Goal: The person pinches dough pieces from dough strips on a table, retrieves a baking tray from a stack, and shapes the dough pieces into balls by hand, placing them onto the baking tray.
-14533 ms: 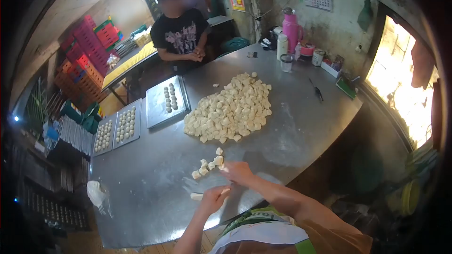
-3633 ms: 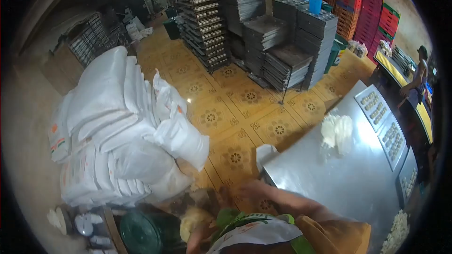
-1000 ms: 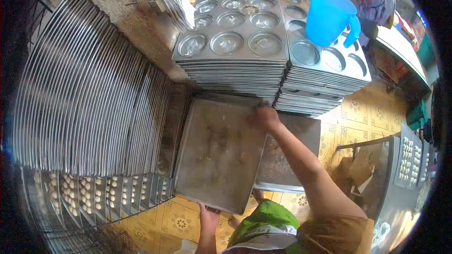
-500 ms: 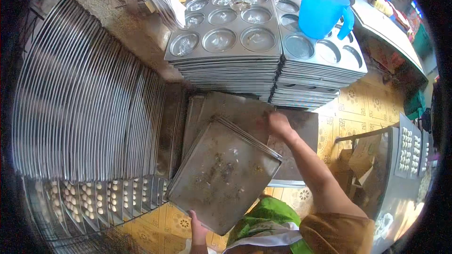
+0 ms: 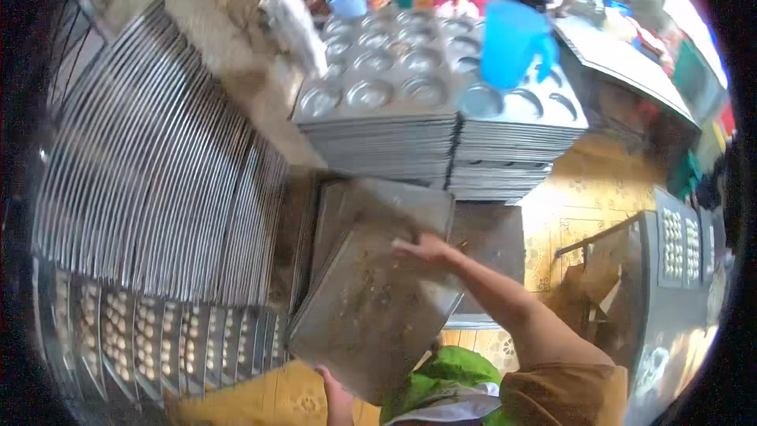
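My left hand (image 5: 337, 394) is at the near-left edge of a tilted flat metal baking tray (image 5: 371, 312), its thumb along the rim and its other fingers hidden beneath. The tray's dull surface is marked with dark residue and crumbs. My right hand (image 5: 427, 248) is over the tray's far edge, one finger pointing left; blur hides whether it grips anything. More flat trays (image 5: 394, 196) lie behind and under the front one.
Many trays stand on edge at the left (image 5: 158, 158), above a rack with rows of small dough balls (image 5: 146, 339). Stacked round-cup pans (image 5: 378, 138) carry a blue jug (image 5: 509, 43). At right, a table (image 5: 670, 323) holds trays of dough pieces (image 5: 673, 244).
My right hand has moved left and nearer, from the rear tray's right edge to over the front tray. My left hand stays at the near edge. The camera view has shifted.
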`<action>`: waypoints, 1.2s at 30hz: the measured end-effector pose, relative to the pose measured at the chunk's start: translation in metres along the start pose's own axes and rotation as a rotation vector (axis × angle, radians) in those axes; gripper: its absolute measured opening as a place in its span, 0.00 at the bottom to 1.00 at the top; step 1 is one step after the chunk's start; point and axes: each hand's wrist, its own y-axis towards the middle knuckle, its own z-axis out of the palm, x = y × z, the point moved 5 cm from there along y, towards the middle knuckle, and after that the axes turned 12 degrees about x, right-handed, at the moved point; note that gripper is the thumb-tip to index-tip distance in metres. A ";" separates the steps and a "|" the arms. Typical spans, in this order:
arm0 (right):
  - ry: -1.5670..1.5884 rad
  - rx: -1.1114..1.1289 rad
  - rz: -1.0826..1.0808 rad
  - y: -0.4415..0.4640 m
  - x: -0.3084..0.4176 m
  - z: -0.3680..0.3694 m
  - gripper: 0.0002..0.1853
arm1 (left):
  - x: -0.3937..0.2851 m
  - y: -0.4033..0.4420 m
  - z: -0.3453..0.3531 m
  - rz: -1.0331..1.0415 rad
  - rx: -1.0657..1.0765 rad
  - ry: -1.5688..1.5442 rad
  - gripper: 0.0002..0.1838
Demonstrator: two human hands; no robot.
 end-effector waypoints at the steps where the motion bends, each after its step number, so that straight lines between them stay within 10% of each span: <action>1: 0.013 0.053 0.055 0.009 -0.012 0.008 0.48 | -0.004 0.002 0.003 0.007 0.088 -0.028 0.44; 3: 0.104 0.058 -0.046 -0.029 0.009 0.006 0.49 | -0.007 0.008 -0.026 -0.065 -0.373 0.074 0.40; 22: 0.785 -0.675 0.229 -0.536 -0.059 0.292 0.40 | -0.059 -0.140 0.064 -0.634 0.820 -0.131 0.44; 26: 0.995 -0.916 0.220 -0.620 -0.094 0.360 0.40 | -0.013 -0.168 0.098 -0.293 0.769 0.856 0.43; 36: 1.192 -1.423 0.489 -0.854 -0.253 0.569 0.30 | 0.272 -0.241 0.173 -0.634 1.049 1.024 0.43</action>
